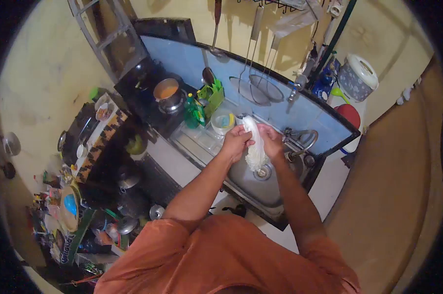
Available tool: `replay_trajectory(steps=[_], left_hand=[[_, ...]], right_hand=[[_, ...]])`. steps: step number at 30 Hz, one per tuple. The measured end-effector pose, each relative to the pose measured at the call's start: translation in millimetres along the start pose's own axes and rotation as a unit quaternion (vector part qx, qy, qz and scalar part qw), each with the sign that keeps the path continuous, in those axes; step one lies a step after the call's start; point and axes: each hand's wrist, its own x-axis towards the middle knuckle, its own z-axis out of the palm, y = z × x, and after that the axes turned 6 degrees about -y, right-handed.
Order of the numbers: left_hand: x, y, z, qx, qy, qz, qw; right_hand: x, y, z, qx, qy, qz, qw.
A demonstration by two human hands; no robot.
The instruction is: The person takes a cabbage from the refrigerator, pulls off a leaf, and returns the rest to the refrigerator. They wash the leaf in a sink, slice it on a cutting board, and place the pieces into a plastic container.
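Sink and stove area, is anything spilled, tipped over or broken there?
Nothing stands out: the pot sits on the burner, the green bottle stands upright, and the left hand and right hand hold a pale bundle above the sink. Small splashes would be too fine to tell.

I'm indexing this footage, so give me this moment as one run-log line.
left hand: holding white ruffle-ended item | right hand: holding same item | place: over sink basin | nearby: white tub, green bottle

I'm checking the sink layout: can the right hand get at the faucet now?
Probably yes: the faucet stands close beside the right hand, with nothing visible between them, though it would likely need to release the white bundle.
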Motion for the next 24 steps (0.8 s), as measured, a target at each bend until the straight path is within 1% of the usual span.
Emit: replay_trajectory(steps=[2, 3, 4, 5, 7, 8, 9, 10, 11, 13, 14, 16, 18, 19, 20, 21, 23, 24], left_hand=[[5, -7, -4, 0.075, 0.06, 0.041, 0.995], [5, -6, -3, 0.074, 0.061, 0.043, 0.994], [3, -3, 1, 0.094, 0.084, 0.051, 0.991], [2, -2, 4, 0.114, 0.104, 0.06, 0.986], [5, -3, 2, 0.135, 0.107, 0.065, 0.983], [5, -4, 1, 0.158, 0.11, 0.069, 0.979], [5, -4, 4, 0.158, 0.11, 0.07, 0.979], [5, -5, 8, 0.155, 0.095, 0.09, 0.979], [5, -6, 10, 0.153, 0.08, 0.11, 0.979], [7, -8, 8, 0.149, 0.069, 0.114, 0.98], [8, -9, 6, 0.144, 0.059, 0.117, 0.981], [8, -13, 4, 0.143, 0.058, 0.128, 0.98], [10, -17, 1, 0.143, 0.057, 0.139, 0.978], [11, -19, -1, 0.125, 0.028, 0.145, 0.981], [12, -21, -3, 0.107, -0.002, 0.151, 0.983], [10, -18, -2, 0.126, -0.015, 0.145, 0.981], [7, -16, 3, 0.147, -0.011, 0.158, 0.976], [2, -13, 8, 0.169, 0.004, 0.15, 0.974]], right_hand=[[-2, -8, 1, -0.014, -0.019, 0.018, 1.0], [-13, -38, 6, -0.128, -0.019, -0.014, 0.991], [-20, -55, 11, -0.24, -0.018, -0.046, 0.969], [-21, -54, 13, -0.241, -0.019, -0.046, 0.969], [-19, -47, 16, -0.1, -0.033, -0.045, 0.993], [-17, -44, 15, -0.101, -0.033, -0.045, 0.993], [-14, -41, 13, -0.031, -0.053, -0.023, 0.998], [-12, -38, 11, 0.04, -0.072, 0.0, 0.997], [-11, -34, 8, 0.04, -0.072, -0.001, 0.997], [-11, -32, 4, 0.094, -0.025, 0.016, 0.995], [-11, -31, 0, 0.094, -0.025, 0.015, 0.995], [-13, -35, -6, 0.17, -0.047, -0.007, 0.984], [-15, -40, -6, 0.185, -0.033, -0.009, 0.982], [-16, -42, -6, 0.2, -0.019, -0.011, 0.98], [-18, -45, -7, 0.171, -0.031, -0.025, 0.984], [-20, -53, -6, 0.142, -0.042, -0.039, 0.988], [-21, -62, -4, 0.11, -0.052, -0.042, 0.992], [-21, -61, -5, 0.067, -0.049, -0.041, 0.996]])
